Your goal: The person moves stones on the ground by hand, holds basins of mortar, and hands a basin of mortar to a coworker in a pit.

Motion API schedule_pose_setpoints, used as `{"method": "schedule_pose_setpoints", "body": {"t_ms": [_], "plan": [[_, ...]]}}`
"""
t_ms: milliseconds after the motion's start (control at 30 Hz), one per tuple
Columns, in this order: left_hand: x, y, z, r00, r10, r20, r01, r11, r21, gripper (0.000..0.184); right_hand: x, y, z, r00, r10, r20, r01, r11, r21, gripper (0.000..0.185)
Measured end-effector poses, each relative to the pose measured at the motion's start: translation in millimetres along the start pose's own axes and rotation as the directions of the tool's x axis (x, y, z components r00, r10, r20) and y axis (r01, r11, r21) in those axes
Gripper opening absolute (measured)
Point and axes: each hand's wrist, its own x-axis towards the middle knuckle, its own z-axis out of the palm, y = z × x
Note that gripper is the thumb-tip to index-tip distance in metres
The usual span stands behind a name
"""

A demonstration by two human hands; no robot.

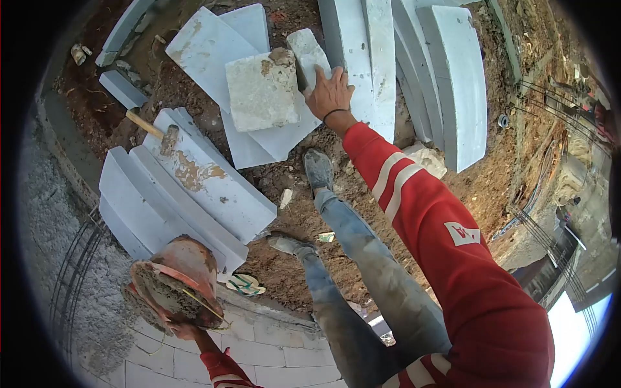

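My right hand (332, 96) lies with spread fingers at the near end of a narrow whitish block (308, 52), touching it and reaching toward the long pale slab beside it. Left of that block, a square rough-faced block (262, 94) rests on flat, light-grey slabs (207, 48). At lower left, my left hand (184, 330) grips the rim of a reddish mortar-caked bucket (194, 262), its fingers partly hidden. The bucket is tilted, and grey mortar (171, 291) shows inside it.
A wooden-handled hammer (168, 139) lies on curved slabs (213, 187) at left. More long curved slabs (458, 84) stand at upper right. Flip-flops (246, 284) lie near the bucket, by a block wall (272, 354). Steel bars (77, 258) stick out at left. The soil is uneven.
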Motion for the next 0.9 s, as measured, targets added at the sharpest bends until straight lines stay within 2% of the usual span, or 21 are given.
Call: {"method": "schedule_pose_setpoints", "body": {"t_ms": [67, 133, 167, 200, 267, 300, 367, 400, 433, 500, 533, 567, 600, 633, 667, 700, 733, 800, 900], "plan": [[10.6, -33.7, 19.2, 0.997, 0.08, 0.023, -0.082, 0.99, 0.113, 0.068, -31.7, 11.2, -22.1, 0.998, -0.051, -0.04, 0.058, 0.981, 0.186, 0.044], [14.1, -33.0, 18.3, 0.997, 0.041, 0.059, -0.049, 0.988, 0.148, 0.067, -72.6, 34.0, -44.6, 0.998, -0.023, -0.065, 0.044, 0.933, 0.358, 0.038], [16.8, -28.4, 16.3, 0.996, -0.01, 0.088, -0.007, 0.981, 0.195, 0.066, -95.4, 53.5, -52.9, 0.999, 0.015, -0.046, 0.004, 0.928, 0.374, 0.037], [15.4, -21.3, 11.2, 0.996, 0.005, 0.089, -0.022, 0.981, 0.194, 0.066, -119.1, 78.9, -58.0, 0.998, 0.053, -0.026, -0.039, 0.92, 0.389, 0.036], [9.1, -9.2, -1.6, 0.997, -0.035, 0.07, 0.018, 0.975, 0.22, 0.063, -166.9, 135.7, -54.9, 0.984, 0.177, 0.019, -0.173, 0.919, 0.356, 0.037], [9.9, -7.5, -3.4, 0.99, -0.081, 0.116, 0.059, 0.981, 0.186, 0.061, -192.8, 168.1, -44.8, 0.959, 0.276, 0.065, -0.283, 0.921, 0.268, 0.039], [17.3, -21.0, 10.0, 0.992, -0.076, 0.098, 0.06, 0.986, 0.157, 0.06, -238.3, 227.1, -24.4, 0.874, 0.444, 0.198, -0.463, 0.884, 0.062, 0.043], [20.9, -23.9, 12.9, 0.993, -0.085, 0.082, 0.074, 0.989, 0.127, 0.059, -256.0, 250.1, -18.5, 0.809, 0.515, 0.285, -0.522, 0.851, -0.056, 0.044], [21.4, -20.9, 8.5, 0.994, -0.075, 0.077, 0.065, 0.989, 0.134, 0.059, -266.5, 268.9, -15.0, 0.801, 0.522, 0.292, -0.531, 0.846, -0.055, 0.044], [19.4, -13.4, -4.8, 0.981, -0.078, 0.178, 0.046, 0.984, 0.174, 0.063, -276.8, 298.9, -4.5, 0.754, 0.513, 0.41, -0.479, 0.857, -0.191, 0.043], [20.6, -12.5, -6.8, 0.982, -0.075, 0.171, 0.043, 0.982, 0.185, 0.063, -264.7, 308.3, -4.2, 0.744, 0.487, 0.458, -0.408, 0.873, -0.267, 0.046], [20.7, -11.7, -6.8, 0.952, -0.202, 0.228, 0.236, 0.962, -0.134, 0.066, -259.0, 323.8, 9.9, 0.795, 0.429, 0.429, -0.349, 0.902, -0.254, 0.046], [19.5, -9.6, -5.3, 0.9, -0.295, 0.322, 0.415, 0.806, -0.423, 0.07, -242.9, 335.6, 22.4, 0.799, 0.395, 0.453, -0.278, 0.911, -0.304, 0.045], [13.4, -6.3, -17.3, 0.872, -0.311, 0.379, 0.469, 0.751, -0.464, 0.069, -224.0, 342.3, 28.0, 0.841, 0.301, 0.45, -0.162, 0.933, -0.321, 0.041], [-22.0, 29.8, -66.2, 0.839, -0.311, 0.447, 0.497, 0.773, -0.395, 0.067, -201.0, 352.1, 40.5, 0.838, 0.251, 0.485, -0.084, 0.937, -0.339, 0.04], [-80.3, 92.4, -142.8, 0.784, -0.295, 0.547, 0.5, 0.822, -0.273, 0.066, -187.0, 370.4, 63.2, 0.89, 0.107, 0.444, 0.078, 0.923, -0.378, 0.034], [-123.7, 138.3, -203.7, 0.709, -0.292, 0.642, 0.496, 0.854, -0.16, 0.065, -168.9, 375.3, 71.9, 0.879, 0.027, 0.476, 0.196, 0.889, -0.413, 0.03], [-136.0, 129.7, -204.8, 0.743, -0.357, 0.566, 0.534, 0.826, -0.18, 0.065, -142.9, 384.3, 90.2, 0.809, 0.031, 0.587, 0.36, 0.763, -0.537, 0.032], [-126.9, 101.9, -179.0, 0.786, -0.399, 0.473, 0.549, 0.801, -0.237, 0.065, -132.3, 406.8, 118.4, 0.679, 0.144, 0.72, 0.393, 0.756, -0.523, 0.039]]}}
